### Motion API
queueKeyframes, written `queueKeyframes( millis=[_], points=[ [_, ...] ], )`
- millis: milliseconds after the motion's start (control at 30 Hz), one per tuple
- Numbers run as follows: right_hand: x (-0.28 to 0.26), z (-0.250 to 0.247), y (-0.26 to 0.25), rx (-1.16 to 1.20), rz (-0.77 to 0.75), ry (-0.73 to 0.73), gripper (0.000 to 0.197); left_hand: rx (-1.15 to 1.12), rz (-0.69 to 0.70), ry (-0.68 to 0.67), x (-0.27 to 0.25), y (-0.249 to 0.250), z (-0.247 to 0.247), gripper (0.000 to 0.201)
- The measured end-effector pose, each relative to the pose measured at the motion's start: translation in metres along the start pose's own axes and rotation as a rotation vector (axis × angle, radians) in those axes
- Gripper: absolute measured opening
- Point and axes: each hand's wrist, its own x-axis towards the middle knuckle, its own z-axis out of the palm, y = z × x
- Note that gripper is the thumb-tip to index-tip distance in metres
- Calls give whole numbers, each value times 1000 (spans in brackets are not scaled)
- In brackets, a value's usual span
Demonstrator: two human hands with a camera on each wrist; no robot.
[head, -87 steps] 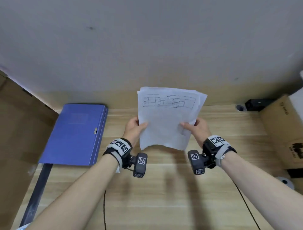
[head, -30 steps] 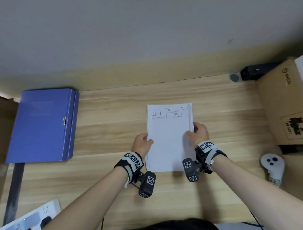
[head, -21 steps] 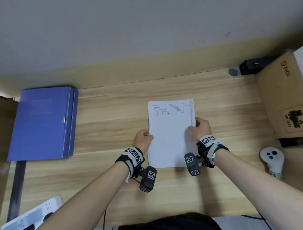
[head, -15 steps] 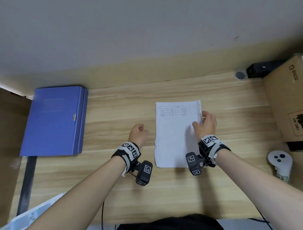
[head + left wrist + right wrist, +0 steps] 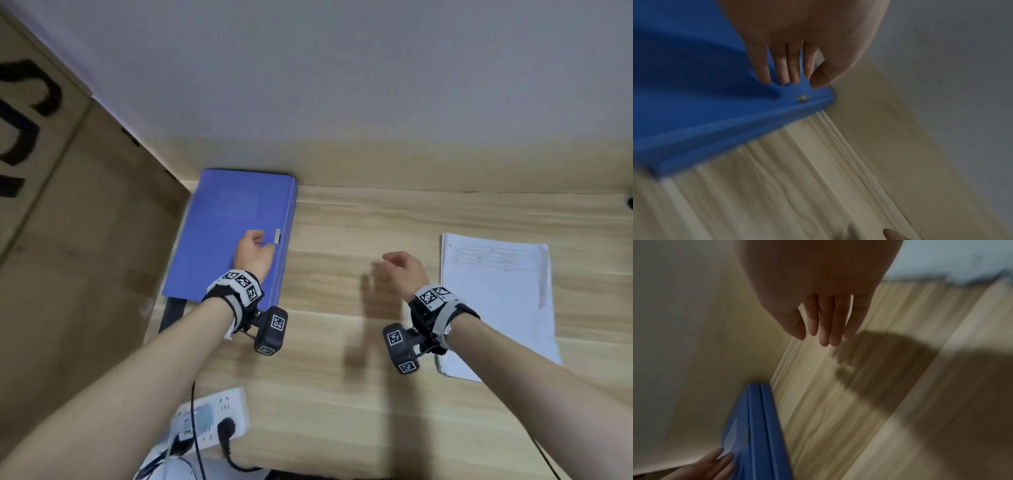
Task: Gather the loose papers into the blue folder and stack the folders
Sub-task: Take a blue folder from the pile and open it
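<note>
A closed blue folder (image 5: 226,236) lies flat at the table's back left, with a small metal clasp (image 5: 277,236) on its right edge. My left hand (image 5: 255,251) hovers over its cover just left of the clasp, holding nothing. In the left wrist view the fingers (image 5: 784,71) are straight above the folder (image 5: 694,97) near the clasp (image 5: 803,98). The stack of white papers (image 5: 496,301) lies flat on the table at the right. My right hand (image 5: 399,270) hangs empty above bare wood between folder and papers, its fingers (image 5: 826,324) relaxed.
A large cardboard box (image 5: 68,240) stands against the folder's left side. A white power strip (image 5: 209,421) with plugs and cables sits at the table's front edge. A wall closes off the table (image 5: 342,394) just behind the folder.
Both hands have let go of the paper stack, which now lies on the table. The left hand has moved left onto the blue folder. The right hand has moved left off the papers.
</note>
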Motion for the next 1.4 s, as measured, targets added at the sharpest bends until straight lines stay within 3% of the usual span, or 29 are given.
queueKeyframes(
  millis=[300, 433, 567, 633, 700, 800, 933, 1166, 1400],
  points=[
    [17, 148, -51, -21, 41, -159, 9, 171, -58, 129, 74, -73, -110, 54],
    [24, 179, -64, -30, 46, -166, 16, 161, -72, 133, 90, -84, -124, 55],
    [28, 193, -65, -10, 69, -190, 44, 29, -222, 66, 98, -85, -122, 57],
    [23, 193, -68, 47, 65, -212, 38, -65, -257, 73, 97, -84, -118, 45],
    [19, 187, -68, 45, 37, -219, 29, -103, -257, 110, 91, -81, -108, 34],
    [16, 167, -58, 20, -4, -181, 29, -165, -228, 172, 73, -73, -88, 28],
    [7, 114, -33, 3, -15, -126, 29, -219, -204, 145, 38, -63, -45, 26],
    [-11, 12, 30, -65, 88, -17, 26, -130, -74, -40, -31, -42, 36, 24],
    [-27, -33, 63, -100, 81, 24, 26, 123, -84, -267, -64, -46, 77, 53]
  ],
)
